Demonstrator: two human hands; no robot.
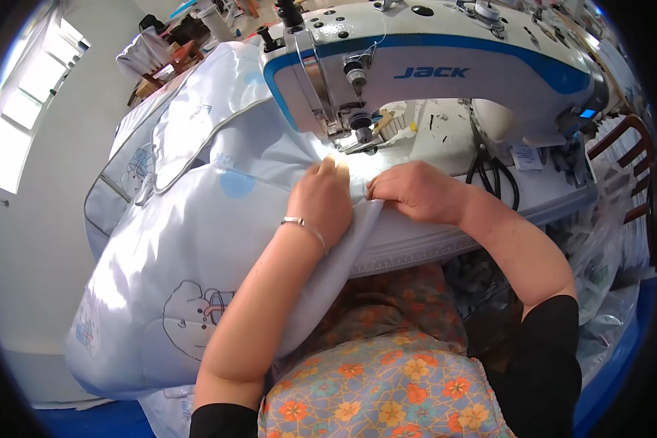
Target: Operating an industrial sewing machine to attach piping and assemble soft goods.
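Note:
A pale blue padded fabric piece with cartoon prints and grey piping lies across the sewing table and hangs off its left side. My left hand, with a thin bracelet at the wrist, presses flat on the fabric just in front of the needle area of a white and blue sewing machine. My right hand pinches the fabric's edge right beside it, fingers closed on the cloth.
Black scissors lie on the white table under the machine arm. Clear plastic bags pile at the right. Wooden chairs stand at the right and far left. A window is on the left wall.

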